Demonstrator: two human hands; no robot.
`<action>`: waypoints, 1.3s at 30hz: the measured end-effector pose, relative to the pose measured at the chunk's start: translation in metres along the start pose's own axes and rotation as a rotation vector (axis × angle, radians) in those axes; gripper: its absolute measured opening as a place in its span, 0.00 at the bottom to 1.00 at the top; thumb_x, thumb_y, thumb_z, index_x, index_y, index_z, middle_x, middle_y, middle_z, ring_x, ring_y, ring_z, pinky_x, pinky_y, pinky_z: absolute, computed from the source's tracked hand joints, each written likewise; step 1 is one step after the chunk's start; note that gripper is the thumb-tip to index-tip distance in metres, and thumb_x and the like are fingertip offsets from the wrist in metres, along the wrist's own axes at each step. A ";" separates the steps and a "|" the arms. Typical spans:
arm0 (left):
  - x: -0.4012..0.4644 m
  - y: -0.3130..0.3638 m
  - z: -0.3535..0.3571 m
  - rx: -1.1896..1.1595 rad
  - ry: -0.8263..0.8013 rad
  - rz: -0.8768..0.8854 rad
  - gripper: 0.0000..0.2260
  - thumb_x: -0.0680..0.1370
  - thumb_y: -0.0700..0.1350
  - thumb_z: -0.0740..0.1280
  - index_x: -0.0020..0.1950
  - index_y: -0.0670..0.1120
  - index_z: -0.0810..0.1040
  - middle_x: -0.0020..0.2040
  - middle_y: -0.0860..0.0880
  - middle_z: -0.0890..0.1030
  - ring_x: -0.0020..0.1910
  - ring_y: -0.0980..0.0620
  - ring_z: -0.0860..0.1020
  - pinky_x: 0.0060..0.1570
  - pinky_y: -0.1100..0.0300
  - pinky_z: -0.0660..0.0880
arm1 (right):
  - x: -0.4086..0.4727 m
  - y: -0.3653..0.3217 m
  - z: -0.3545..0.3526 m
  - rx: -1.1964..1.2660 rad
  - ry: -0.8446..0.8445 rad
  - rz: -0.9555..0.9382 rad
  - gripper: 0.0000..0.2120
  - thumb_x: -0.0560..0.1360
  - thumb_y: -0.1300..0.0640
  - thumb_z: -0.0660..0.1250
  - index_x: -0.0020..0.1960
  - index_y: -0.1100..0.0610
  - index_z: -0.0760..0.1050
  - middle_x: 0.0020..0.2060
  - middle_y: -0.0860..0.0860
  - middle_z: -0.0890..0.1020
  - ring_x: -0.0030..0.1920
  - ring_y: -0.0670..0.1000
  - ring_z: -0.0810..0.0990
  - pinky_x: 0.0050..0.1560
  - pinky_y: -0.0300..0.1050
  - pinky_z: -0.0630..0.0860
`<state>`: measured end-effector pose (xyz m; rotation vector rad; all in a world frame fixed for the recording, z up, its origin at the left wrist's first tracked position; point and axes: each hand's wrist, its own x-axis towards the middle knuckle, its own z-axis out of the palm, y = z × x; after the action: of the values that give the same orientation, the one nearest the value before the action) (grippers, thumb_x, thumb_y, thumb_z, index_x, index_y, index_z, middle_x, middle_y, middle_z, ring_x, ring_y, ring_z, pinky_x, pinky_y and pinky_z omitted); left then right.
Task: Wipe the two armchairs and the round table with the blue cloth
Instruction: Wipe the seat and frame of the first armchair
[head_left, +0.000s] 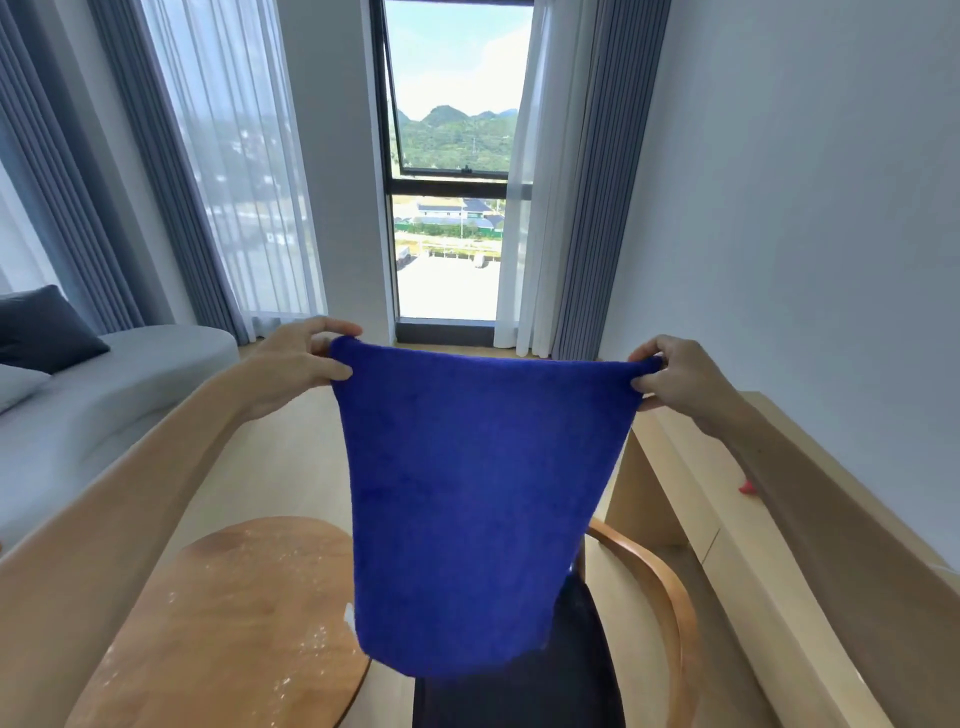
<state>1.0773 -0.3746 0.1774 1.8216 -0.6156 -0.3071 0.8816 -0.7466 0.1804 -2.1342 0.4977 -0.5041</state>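
The blue cloth (467, 493) hangs spread out in front of me, held up by its two top corners. My left hand (301, 364) pinches the upper left corner and my right hand (680, 374) pinches the upper right corner. Below it on the left is the round wooden table (223, 623), its top speckled with pale dust or crumbs. At the lower right stands an armchair (660, 587) with a curved wooden arm and a dark seat, partly hidden behind the cloth. Only this one armchair is in view.
A grey sofa (130, 384) with a dark cushion (41, 332) runs along the left. A long light-wood counter (779, 545) lines the right wall, with a small red thing (747, 487) on it. A window (452, 156) with curtains is straight ahead.
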 end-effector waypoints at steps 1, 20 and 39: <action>0.000 0.001 0.001 0.079 0.052 0.024 0.18 0.74 0.30 0.67 0.58 0.50 0.77 0.47 0.48 0.84 0.48 0.51 0.81 0.50 0.59 0.76 | 0.000 0.001 0.001 -0.042 0.028 -0.021 0.12 0.72 0.73 0.64 0.48 0.57 0.73 0.41 0.54 0.77 0.41 0.54 0.78 0.36 0.44 0.78; 0.003 0.002 0.011 0.198 0.296 -0.064 0.05 0.82 0.43 0.58 0.50 0.48 0.74 0.45 0.43 0.75 0.43 0.46 0.77 0.37 0.47 0.81 | -0.002 -0.003 0.010 0.336 -0.195 0.357 0.05 0.80 0.59 0.61 0.53 0.59 0.74 0.43 0.55 0.75 0.43 0.52 0.76 0.43 0.49 0.76; -0.001 -0.003 0.020 0.347 0.173 -0.016 0.06 0.81 0.40 0.59 0.54 0.45 0.74 0.47 0.46 0.78 0.44 0.46 0.79 0.41 0.49 0.81 | -0.001 0.006 0.019 0.135 0.021 0.240 0.07 0.81 0.58 0.59 0.59 0.57 0.69 0.45 0.51 0.73 0.44 0.52 0.74 0.36 0.47 0.76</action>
<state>1.0671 -0.3891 0.1679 2.1591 -0.5584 -0.0520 0.8895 -0.7371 0.1652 -1.9116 0.7022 -0.4120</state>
